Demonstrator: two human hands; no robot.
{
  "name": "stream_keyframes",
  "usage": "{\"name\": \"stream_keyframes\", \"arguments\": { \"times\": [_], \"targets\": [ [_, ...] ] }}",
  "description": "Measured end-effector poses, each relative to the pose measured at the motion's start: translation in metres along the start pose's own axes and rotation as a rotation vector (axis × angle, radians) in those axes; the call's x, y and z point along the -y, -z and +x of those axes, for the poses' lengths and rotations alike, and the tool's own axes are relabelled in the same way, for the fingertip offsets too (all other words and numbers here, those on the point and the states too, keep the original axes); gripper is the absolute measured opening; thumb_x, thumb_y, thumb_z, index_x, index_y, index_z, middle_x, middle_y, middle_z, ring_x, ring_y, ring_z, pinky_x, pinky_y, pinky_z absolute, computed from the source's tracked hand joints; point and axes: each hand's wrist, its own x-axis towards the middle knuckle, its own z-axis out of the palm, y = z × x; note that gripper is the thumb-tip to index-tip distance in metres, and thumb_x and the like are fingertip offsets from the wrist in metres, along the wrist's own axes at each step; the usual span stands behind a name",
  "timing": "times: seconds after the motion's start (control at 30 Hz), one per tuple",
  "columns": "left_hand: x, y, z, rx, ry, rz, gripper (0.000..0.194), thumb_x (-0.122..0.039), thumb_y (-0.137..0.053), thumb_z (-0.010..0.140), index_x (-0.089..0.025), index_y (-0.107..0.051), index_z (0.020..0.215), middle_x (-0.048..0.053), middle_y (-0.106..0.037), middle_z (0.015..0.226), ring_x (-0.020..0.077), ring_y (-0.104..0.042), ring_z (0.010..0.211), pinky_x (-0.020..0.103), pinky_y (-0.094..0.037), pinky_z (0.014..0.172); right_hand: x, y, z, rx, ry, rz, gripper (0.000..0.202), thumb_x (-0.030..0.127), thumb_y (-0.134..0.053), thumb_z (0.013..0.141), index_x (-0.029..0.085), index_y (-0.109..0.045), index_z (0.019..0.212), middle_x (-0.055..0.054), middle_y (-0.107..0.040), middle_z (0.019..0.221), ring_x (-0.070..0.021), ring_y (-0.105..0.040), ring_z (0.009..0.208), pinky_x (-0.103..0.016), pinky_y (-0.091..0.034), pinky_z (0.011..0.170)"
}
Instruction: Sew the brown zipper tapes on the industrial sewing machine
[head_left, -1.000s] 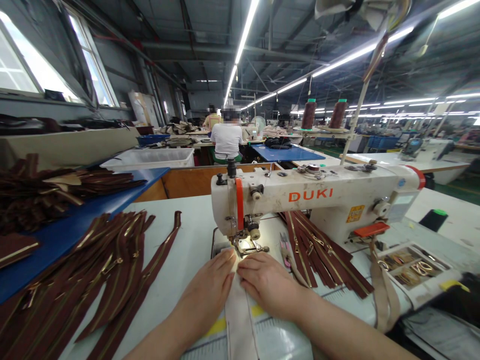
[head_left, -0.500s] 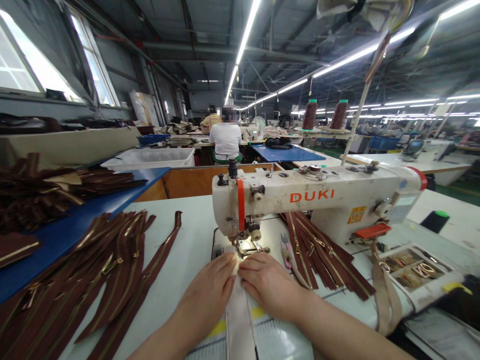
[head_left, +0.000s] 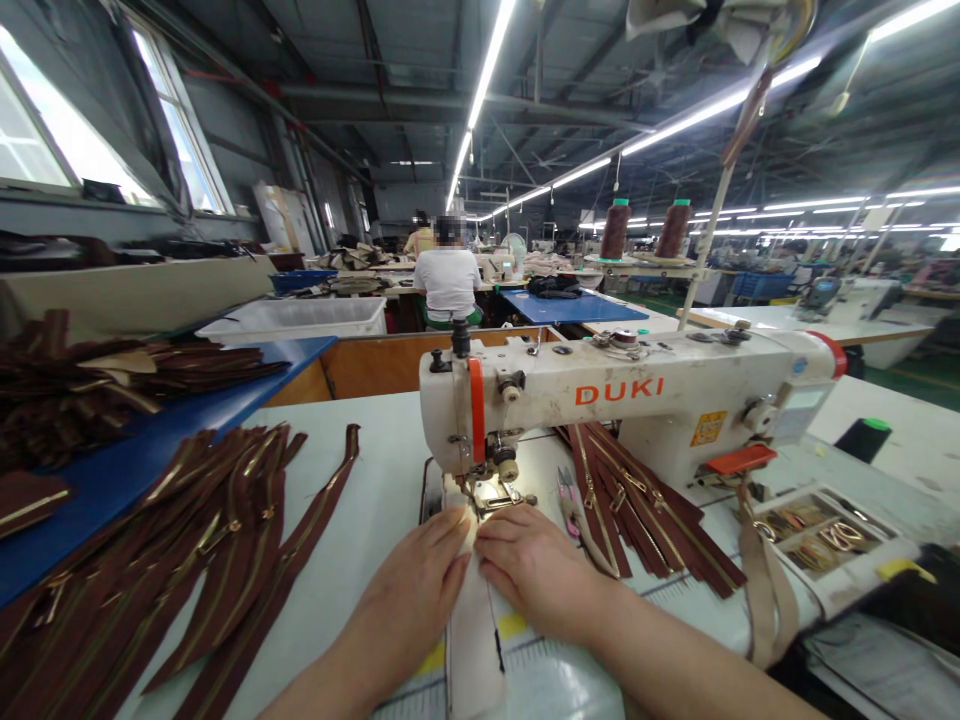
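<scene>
A pale fabric strip (head_left: pixel 472 640) runs from the front edge up to the needle area of a white sewing machine (head_left: pixel 559 385). My left hand (head_left: pixel 420 585) presses the strip's left side, thumb and fingers closed together just in front of the presser foot (head_left: pixel 471 488). On the right side, my right hand (head_left: pixel 536 570) holds the strip likewise, fingertips beside the lit metal edge guide (head_left: pixel 499 500). Both hands partly cover the strip, and the exact needle point is hard to make out. A short black mark (head_left: pixel 499 650) shows on the strip's right edge.
Brown zipper strips (head_left: pixel 232 540) lie spread at left, with more zippers (head_left: pixel 637 490) under the machine arm. Pink-handled thread snips (head_left: pixel 568 498) lie beside those. A tray of metal rings (head_left: pixel 825 535) sits at right; a beige strap (head_left: pixel 769 590) hangs near it. A seated person (head_left: pixel 448 275) is ahead.
The pale strip has slid forward toward the needle, its black mark moving up between my forearms. My hands keep nearly the same place; the view shifts slightly.
</scene>
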Motion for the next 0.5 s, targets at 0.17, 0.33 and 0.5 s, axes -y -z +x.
{"name": "stream_keyframes", "arguments": {
  "times": [0.17,0.33,0.5],
  "targets": [
    [0.0005,-0.0014,0.0002,0.017,0.014,-0.015,0.036,-0.022,-0.04,0.089,-0.009,-0.062,0.114,0.015,-0.064,0.119,0.0259,-0.061,0.11,0.042,-0.05,0.095,0.0004,-0.0008,0.0,0.001,0.006,-0.005,0.017,0.019,-0.047,0.092,0.016,-0.063,0.097,-0.005,-0.066,0.099,-0.0184,-0.054,0.1,-0.031,-0.038,0.096],
    [-0.0004,0.0,0.0,0.034,0.014,-0.001,0.037,-0.021,-0.039,0.089,-0.008,-0.062,0.115,0.015,-0.064,0.12,0.0255,-0.06,0.111,0.041,-0.05,0.095,0.0001,-0.0011,0.0005,-0.016,0.016,-0.015,0.017,0.019,-0.047,0.092,0.015,-0.063,0.097,-0.005,-0.066,0.099,-0.0179,-0.054,0.1,-0.031,-0.038,0.097],
    [-0.0019,0.0018,0.0007,0.036,0.023,-0.011,0.036,-0.021,-0.04,0.088,-0.01,-0.062,0.115,0.014,-0.064,0.12,0.0248,-0.061,0.111,0.04,-0.05,0.096,0.0009,0.0015,0.0005,-0.011,0.035,-0.038,0.018,0.019,-0.046,0.093,0.015,-0.063,0.094,-0.005,-0.066,0.097,-0.0176,-0.054,0.098,-0.03,-0.038,0.096]
  ]
}}
